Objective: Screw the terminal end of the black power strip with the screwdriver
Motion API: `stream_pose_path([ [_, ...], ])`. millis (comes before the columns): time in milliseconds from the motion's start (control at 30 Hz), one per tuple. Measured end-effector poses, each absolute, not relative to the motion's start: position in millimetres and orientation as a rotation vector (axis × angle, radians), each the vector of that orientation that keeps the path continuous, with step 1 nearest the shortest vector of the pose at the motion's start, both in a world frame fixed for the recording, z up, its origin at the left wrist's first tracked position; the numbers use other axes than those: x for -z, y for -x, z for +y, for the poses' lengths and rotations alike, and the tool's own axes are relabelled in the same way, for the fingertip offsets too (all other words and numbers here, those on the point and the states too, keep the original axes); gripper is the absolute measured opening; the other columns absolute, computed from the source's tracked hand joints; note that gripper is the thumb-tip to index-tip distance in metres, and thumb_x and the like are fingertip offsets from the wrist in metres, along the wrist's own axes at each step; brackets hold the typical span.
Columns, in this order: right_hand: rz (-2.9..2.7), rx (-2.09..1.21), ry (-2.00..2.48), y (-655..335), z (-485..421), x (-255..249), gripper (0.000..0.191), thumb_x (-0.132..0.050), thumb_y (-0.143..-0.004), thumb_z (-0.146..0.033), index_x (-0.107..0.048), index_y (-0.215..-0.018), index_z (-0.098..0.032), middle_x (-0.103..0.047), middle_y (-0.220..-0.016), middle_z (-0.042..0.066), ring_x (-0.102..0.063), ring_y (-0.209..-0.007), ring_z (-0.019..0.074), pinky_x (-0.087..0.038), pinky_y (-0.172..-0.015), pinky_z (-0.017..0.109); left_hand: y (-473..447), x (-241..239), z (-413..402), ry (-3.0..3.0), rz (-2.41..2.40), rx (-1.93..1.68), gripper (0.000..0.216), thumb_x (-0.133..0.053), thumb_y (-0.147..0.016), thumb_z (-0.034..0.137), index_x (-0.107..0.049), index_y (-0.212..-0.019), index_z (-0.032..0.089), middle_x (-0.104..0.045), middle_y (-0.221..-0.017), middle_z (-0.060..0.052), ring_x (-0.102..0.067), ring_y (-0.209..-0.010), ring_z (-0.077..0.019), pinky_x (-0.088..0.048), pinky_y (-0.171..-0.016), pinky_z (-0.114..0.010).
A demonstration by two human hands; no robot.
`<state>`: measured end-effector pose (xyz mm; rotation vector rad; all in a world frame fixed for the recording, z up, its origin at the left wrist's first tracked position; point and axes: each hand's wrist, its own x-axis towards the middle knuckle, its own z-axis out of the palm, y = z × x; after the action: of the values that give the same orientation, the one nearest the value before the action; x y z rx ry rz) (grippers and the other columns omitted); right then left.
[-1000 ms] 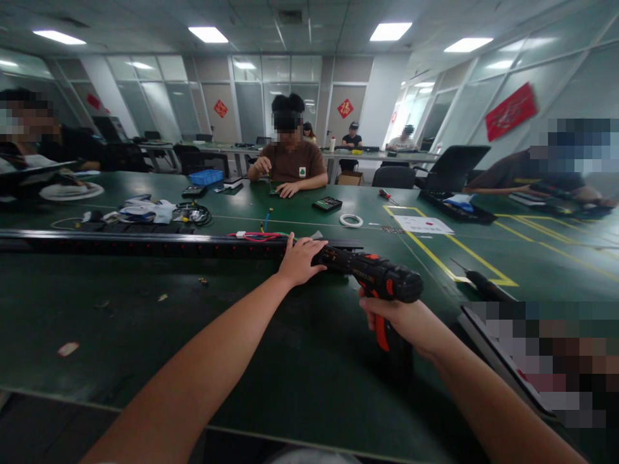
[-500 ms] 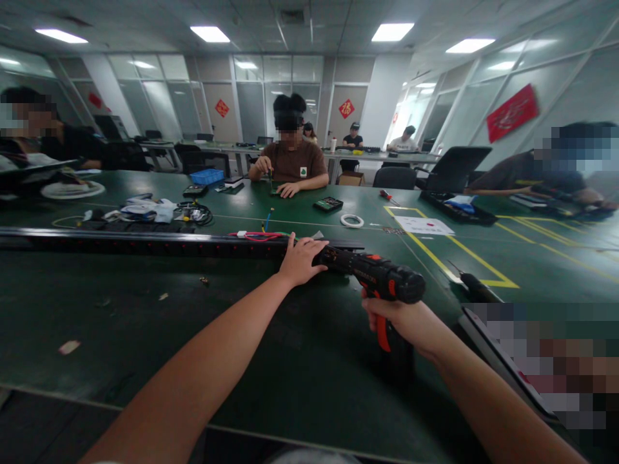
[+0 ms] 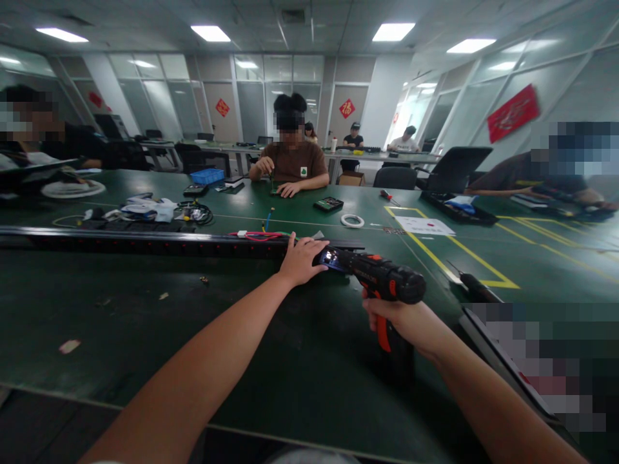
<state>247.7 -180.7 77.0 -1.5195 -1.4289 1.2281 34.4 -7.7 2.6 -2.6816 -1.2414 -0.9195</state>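
Note:
My right hand (image 3: 401, 322) is closed round the grip of a black and orange cordless drill (image 3: 382, 278), whose nose points left at a long black strip (image 3: 145, 241) lying across the green table (image 3: 145, 322). A small light glows at the drill's nose. My left hand (image 3: 300, 259) rests on the strip's right end, right beside the drill's tip, fingers curled over it.
Red, blue and green wires (image 3: 258, 233) lie behind the strip. A white tape roll (image 3: 351, 220), a meter (image 3: 327, 204), a blue bin (image 3: 206, 176), cables (image 3: 193, 212) and an open black case (image 3: 454, 177) sit farther back. People sit opposite and at both sides. A black tool (image 3: 476, 285) lies at right.
The light at the drill's nose has come on. Both hands and the drill have stayed almost in place.

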Motion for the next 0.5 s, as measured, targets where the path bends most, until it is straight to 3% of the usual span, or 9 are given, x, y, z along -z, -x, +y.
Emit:
stream_pose_path([
  [500, -1.437, -1.221, 1.533, -249.0, -181.0, -77.7, 0.023, -0.069, -0.074, -0.033, -0.062, -0.091, -0.021, -0.066, -0.059, -0.003, -0.064, -0.06, 0.0198, -0.052, -0.063, 0.033, -35.0, -1.6, -6.8, 2.665, -1.251, 0.889, 0.064, -0.069, -0.093, 0.051, -0.049, -0.152, 0.032, -0.06, -0.15, -0.004, -0.047, -0.141, -0.0288, 0.003, -0.128, -0.064],
])
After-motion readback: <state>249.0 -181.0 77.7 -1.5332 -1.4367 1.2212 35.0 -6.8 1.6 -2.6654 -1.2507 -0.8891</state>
